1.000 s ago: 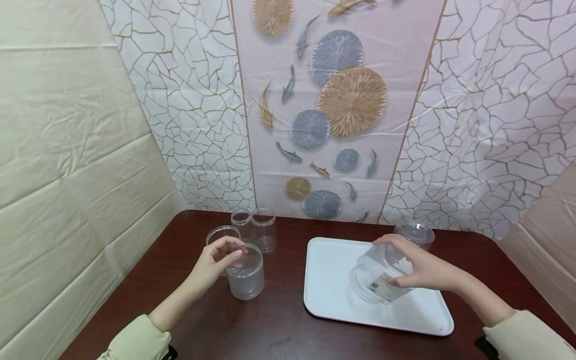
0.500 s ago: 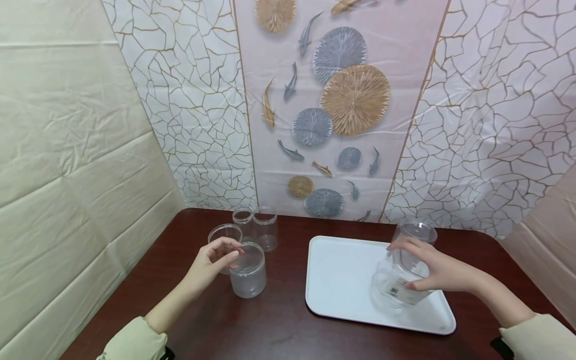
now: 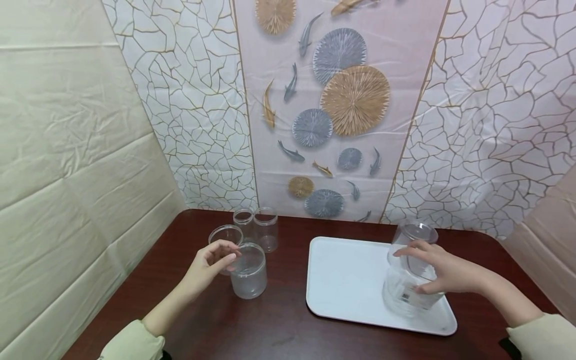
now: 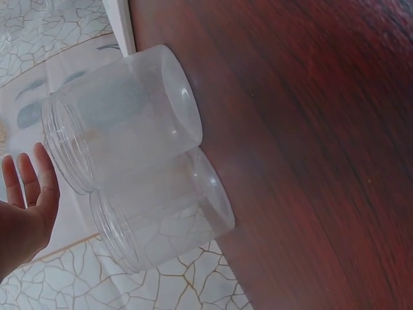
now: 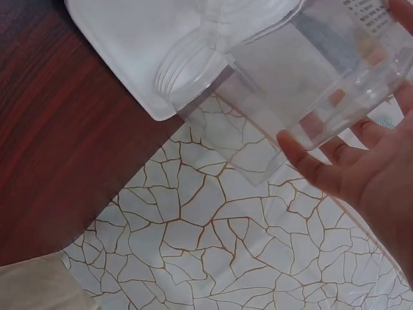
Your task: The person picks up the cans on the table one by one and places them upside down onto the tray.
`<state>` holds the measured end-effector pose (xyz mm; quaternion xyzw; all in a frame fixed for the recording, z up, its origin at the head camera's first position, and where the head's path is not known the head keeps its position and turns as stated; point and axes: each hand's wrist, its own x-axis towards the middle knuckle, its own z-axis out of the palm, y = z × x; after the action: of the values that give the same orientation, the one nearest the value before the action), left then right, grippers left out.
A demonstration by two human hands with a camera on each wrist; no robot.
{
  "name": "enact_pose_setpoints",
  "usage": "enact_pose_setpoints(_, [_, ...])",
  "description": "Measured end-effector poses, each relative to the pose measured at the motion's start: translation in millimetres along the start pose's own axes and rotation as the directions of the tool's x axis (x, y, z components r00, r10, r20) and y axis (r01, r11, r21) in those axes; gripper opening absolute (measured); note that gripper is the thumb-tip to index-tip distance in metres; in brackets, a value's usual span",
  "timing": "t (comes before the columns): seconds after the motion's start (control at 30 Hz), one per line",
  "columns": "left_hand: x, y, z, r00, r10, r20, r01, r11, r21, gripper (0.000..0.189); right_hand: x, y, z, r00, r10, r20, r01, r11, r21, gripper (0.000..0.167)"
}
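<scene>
White and shallow, the tray (image 3: 342, 282) lies under your right hand (image 3: 447, 272), which holds the labelled jar (image 3: 408, 300) over its right part. You have the thumb on one side and the fingers on the other, set wide and curled round the body near the base. The jar is turned with its base up and mouth down; gripping it from above like this presumably leaves the rim free to meet the tray squarely. Whether that rim touches the tray, you cannot tell from here.

Just behind it, at the tray's far right corner, the inverted jar (image 3: 418, 234) also has its threaded neck downward, so its broad mouth probably serves as a steady foot.

Your left hand (image 3: 210, 262) hovers by the rim of the front jar (image 3: 249, 282), fingers loose and pinching nothing; in the left wrist view they sit just beside the mouth. That spot likely puts the hand within easy reach of it. Upright on the dark red table (image 3: 270, 325), this jar is grouped closely with the wide jar (image 3: 225, 233) and two narrow jars (image 3: 266, 232), mouths up, apart from the tray.
</scene>
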<state>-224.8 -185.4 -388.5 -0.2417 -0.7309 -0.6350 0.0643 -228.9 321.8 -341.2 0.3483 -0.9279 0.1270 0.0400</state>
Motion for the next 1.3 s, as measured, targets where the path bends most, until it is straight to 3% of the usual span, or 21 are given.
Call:
enact_pose_setpoints(0.3, [-0.9,0.4,-0.4,1.000,-0.020,0.011,0.020,1.000,0.024,0.023,-3.5,6,0,0.999,-0.022,0.040,0.023,1.000,-0.022,0.067])
enact_pose_setpoints(0.6, [-0.4,-1.1,-1.0,1.000,-0.014,0.021,0.014,1.000,0.009,0.021,-7.1,9,-1,0.994,0.021,0.105,-0.022,1.000,0.011,0.069])
enact_pose_setpoints(0.73, [-0.7,-2.6,-1.6,1.000,-0.003,0.020,0.002,1.000,0.004,0.013,-9.1,10,0,0.994,0.022,0.108,-0.023,1.000,0.008,0.070])
enact_pose_setpoints(0.97, [-0.8,-2.6,-2.4,0.999,0.031,0.022,-0.031,0.999,0.023,0.020,-15.4,13,-1,0.994,0.047,0.094,-0.047,0.999,-0.009,0.069])
enact_pose_setpoints(1.3, [-5.3,-3.1,-1.7,1.000,0.014,0.012,-0.015,0.999,0.034,0.020,-16.7,15,2,0.992,0.023,0.121,-0.029,0.998,0.047,0.070])
